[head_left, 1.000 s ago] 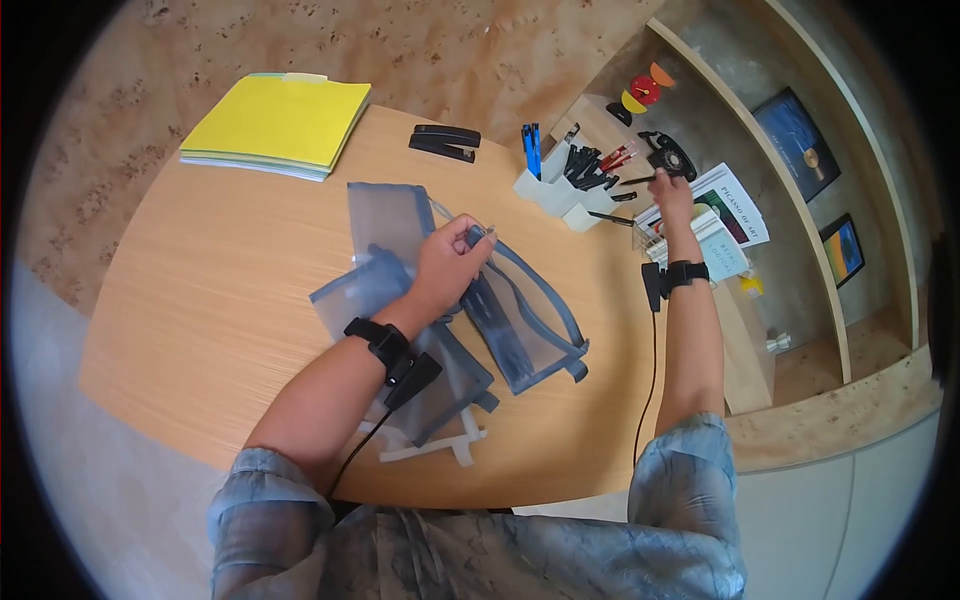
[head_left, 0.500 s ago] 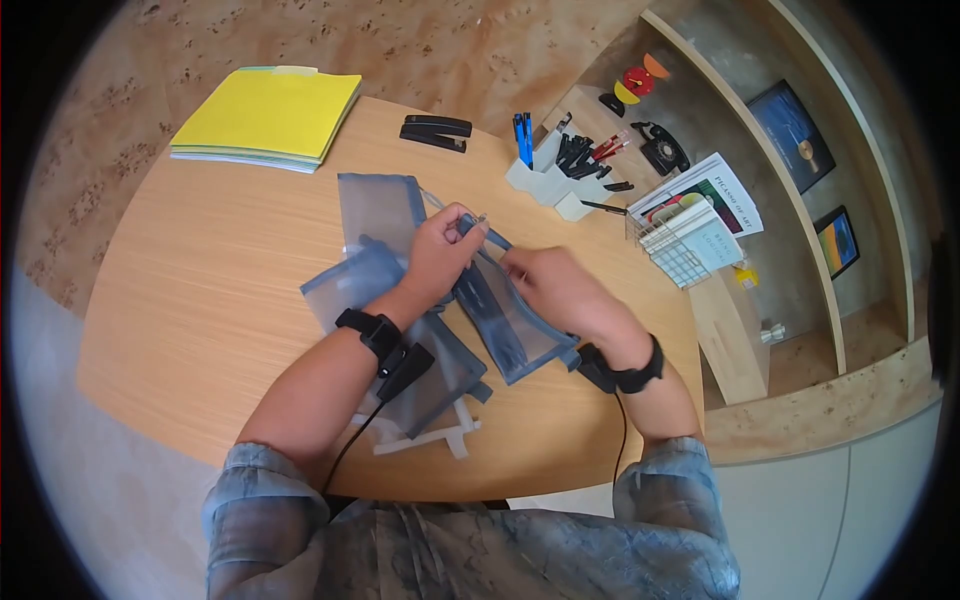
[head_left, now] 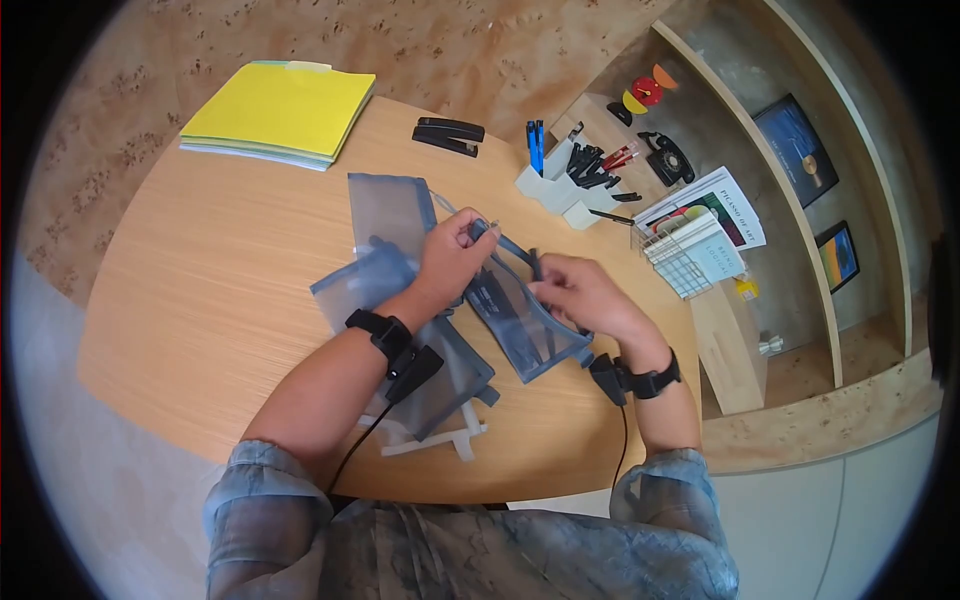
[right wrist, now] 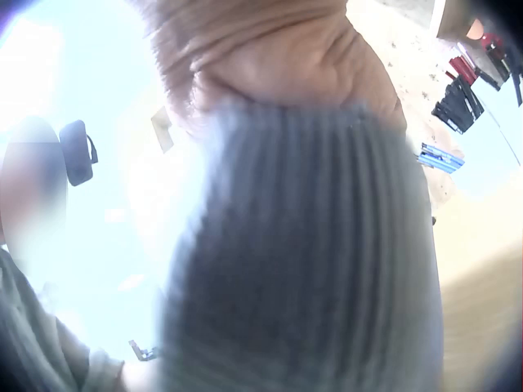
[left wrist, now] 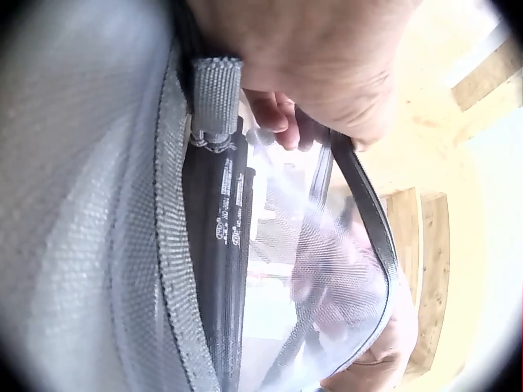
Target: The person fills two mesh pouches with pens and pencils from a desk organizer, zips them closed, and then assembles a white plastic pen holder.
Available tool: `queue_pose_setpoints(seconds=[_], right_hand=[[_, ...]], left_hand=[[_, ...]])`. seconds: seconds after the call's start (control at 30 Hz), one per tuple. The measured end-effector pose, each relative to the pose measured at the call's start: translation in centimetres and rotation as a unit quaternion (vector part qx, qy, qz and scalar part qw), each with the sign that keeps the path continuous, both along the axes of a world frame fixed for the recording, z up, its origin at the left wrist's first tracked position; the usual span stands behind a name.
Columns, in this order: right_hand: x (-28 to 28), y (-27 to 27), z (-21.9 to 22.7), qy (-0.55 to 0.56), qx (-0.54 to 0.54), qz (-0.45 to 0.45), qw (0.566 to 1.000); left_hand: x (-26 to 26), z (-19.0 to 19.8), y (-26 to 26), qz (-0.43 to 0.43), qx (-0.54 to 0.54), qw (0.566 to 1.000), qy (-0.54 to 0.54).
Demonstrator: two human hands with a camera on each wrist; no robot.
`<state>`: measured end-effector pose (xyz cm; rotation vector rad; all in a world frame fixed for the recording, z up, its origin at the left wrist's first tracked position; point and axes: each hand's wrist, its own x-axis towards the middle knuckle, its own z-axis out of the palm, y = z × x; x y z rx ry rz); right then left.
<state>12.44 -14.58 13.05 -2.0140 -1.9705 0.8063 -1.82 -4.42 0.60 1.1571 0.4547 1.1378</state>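
My left hand [head_left: 455, 258] pinches the zipper edge of a grey mesh zip pouch [head_left: 515, 345] by its upper corner, and the pouch's mouth gapes. Dark pens [left wrist: 225, 245] with white lettering lie inside it along one side. At the open mouth, my right hand [head_left: 580, 292] grips a black pen [head_left: 537, 264], its upper end standing above the fingers. In the left wrist view, the right hand's fingers [left wrist: 315, 278] show through the mesh. Under and beside my left forearm lie more mesh pouches [head_left: 385, 215], one with a white zipper edge [head_left: 435, 443].
A white pen organizer [head_left: 560, 195] holds blue, black and red pens at the back right. Beside it stands a wire rack [head_left: 680, 268] with books. A black stapler [head_left: 448, 135] and a stack of yellow folders [head_left: 285, 110] sit at the back. Shelves [head_left: 790, 190] line the right.
My right hand has come from beside the organizer, bringing a black pen left and down to the pouch's mouth. The left hand keeps its hold on the pouch edge.
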Motion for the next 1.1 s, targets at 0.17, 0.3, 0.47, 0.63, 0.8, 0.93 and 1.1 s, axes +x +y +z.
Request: queue_pose_setpoints(seconds=[0.17,0.3,0.47,0.63,0.8,0.93,1.1], right_hand=[[4.2,0.0,4.8,0.188,0.217,-0.133,0.949],[12.6,4.7,5.8,0.127,0.492,-0.223,0.832],[19.9,9.5,3.2,-0.063,0.487,-0.32,0.81],[23.1,11.0,-0.1,-0.101,0.378,-0.332,0.859],[17.5,7.6,0.0,-0.098,0.471,-0.235,0.845],[5.1,2.2,1.9,0.155,0.253,-0.073,0.952],[-1.9,0.4,-0.9,-0.136,0.042,0.108,0.984]], left_hand=[[-0.2,0.4,0.0,0.001,-0.001,1.0,0.013],[-0.2,0.6,-0.1,0.002,-0.001,1.0,0.026],[-0.6,0.8,-0.2,0.0,0.005,0.999,0.048],[-0.4,0.4,0.0,-0.009,-0.001,0.999,0.03],[-0.1,0.0,0.1,-0.016,-0.009,1.0,0.014],[0.0,0.1,0.1,0.0,-0.006,1.0,0.021],[-0.2,0.4,-0.2,-0.005,-0.01,1.0,0.021]])
